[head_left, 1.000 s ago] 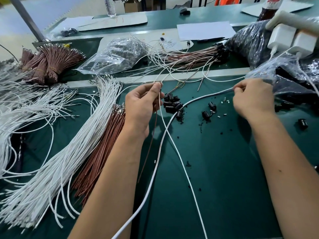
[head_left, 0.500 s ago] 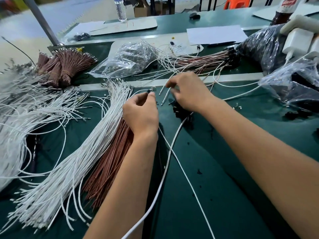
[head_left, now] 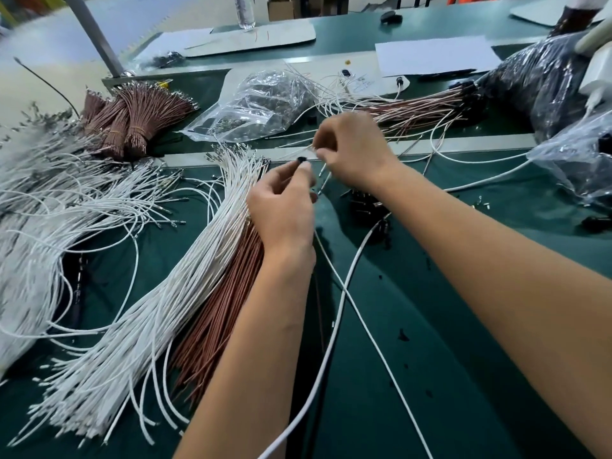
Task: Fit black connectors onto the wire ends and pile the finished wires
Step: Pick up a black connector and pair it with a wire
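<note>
Loose wires point(head_left: 139, 313) fan across the table point(head_left: 447, 376) on the left, tied wire bundles point(head_left: 132, 117) behind them. A plastic bag point(head_left: 251, 107) sits behind the two hands point(head_left: 284, 207), finished wires point(head_left: 420, 107) to its right, loose connectors point(head_left: 367, 210) under the right forearm.

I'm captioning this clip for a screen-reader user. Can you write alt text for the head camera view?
Over a green table, a person's left hand pinches a small black connector while the right hand holds thin wire ends to it. White wires and brown wires lie piled at left.
</note>
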### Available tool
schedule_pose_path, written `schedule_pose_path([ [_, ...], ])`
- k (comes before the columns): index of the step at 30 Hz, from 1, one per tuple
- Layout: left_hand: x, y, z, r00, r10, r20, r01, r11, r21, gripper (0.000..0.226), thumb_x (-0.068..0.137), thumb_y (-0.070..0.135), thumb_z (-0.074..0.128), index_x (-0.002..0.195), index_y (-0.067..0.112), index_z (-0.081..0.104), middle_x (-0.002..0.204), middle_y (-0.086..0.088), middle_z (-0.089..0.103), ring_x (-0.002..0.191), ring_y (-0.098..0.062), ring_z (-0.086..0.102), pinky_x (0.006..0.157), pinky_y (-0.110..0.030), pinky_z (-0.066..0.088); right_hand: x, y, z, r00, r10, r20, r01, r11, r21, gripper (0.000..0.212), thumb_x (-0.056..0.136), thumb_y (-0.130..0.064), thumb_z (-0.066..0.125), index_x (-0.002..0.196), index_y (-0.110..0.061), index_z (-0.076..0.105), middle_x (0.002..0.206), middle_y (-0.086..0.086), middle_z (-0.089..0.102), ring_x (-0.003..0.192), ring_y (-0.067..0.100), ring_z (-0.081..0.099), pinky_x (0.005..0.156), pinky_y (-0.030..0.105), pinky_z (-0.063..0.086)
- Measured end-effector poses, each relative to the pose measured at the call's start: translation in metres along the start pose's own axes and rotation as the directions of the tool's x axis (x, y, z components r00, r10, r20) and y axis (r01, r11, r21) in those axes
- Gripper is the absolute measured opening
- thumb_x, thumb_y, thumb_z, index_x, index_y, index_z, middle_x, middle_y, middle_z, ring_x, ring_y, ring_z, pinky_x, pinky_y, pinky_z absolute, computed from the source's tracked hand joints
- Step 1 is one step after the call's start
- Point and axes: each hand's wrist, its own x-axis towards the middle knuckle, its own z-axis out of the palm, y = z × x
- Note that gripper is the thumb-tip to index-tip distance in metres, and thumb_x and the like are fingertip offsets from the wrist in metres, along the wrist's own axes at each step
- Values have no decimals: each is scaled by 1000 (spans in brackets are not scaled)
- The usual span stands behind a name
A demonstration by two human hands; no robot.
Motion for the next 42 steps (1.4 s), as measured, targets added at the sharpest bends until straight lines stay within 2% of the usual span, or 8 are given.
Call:
schedule_pose_path([
  [3,-6,-1,5,972,8,235,-32,995,98,9,89,9,76,97,7,75,87,-9,77,76,-14,72,69,-26,57,-35,12,-28,986,98,-137,-58,961,269,5,85,-16,79,90,-17,80,82,-4,75,75,8,69,73,15,53],
  [6,-13,-6,9,939,26,344,-101,974,202,9,85,10,80,91,8,74,81,-7,77,71,-11,72,66,-22,55,-79,29,-48,969,213,-126,-105,816,568,7,85,-10,80,90,-15,80,82,1,77,75,12,72,72,24,58],
  [9,-22,-8,13,882,-7,471,-107,971,215,6,85,10,80,87,11,74,76,-6,77,68,-11,71,61,-22,56,-111,43,-59,960,262,-104,-105,675,731,11,89,-8,75,90,-18,78,78,1,77,75,13,70,67,21,53],
  [12,-28,-12,18,836,-1,549,-157,958,240,7,84,10,81,87,15,76,74,-5,76,63,-12,65,65,-25,55,-127,53,-59,961,257,-99,-105,674,732,15,92,-4,73,90,-17,78,74,-1,76,71,10,68,65,17,51],
  [17,-32,-16,16,812,-32,583,-161,947,277,9,84,8,81,92,11,78,79,-12,76,63,-10,61,67,-26,51,-138,62,-65,974,225,-40,-126,673,728,13,88,-2,78,95,-13,79,85,6,79,77,11,69,73,18,53],
  [23,-31,-17,15,783,-43,620,-185,936,300,9,86,6,78,93,11,80,74,-5,75,63,-9,62,66,-24,52,-139,66,-66,983,183,4,-130,686,716,13,84,-5,81,92,-14,79,85,4,79,79,13,71,81,22,58],
  [34,-27,-17,15,778,-52,626,-131,961,243,12,88,7,76,91,18,79,80,-10,77,72,-13,65,68,-20,53,-138,69,-68,978,201,-50,-112,716,689,13,86,-4,81,95,-14,80,87,6,79,79,11,71,79,21,57],
  [42,-26,-18,14,766,-46,641,-134,964,230,11,89,5,75,95,14,79,81,-11,77,75,-16,65,73,-23,52,-139,65,-69,992,124,-40,-61,717,695,20,82,-2,82,92,-19,80,91,1,80,86,13,75,85,21,57],
])
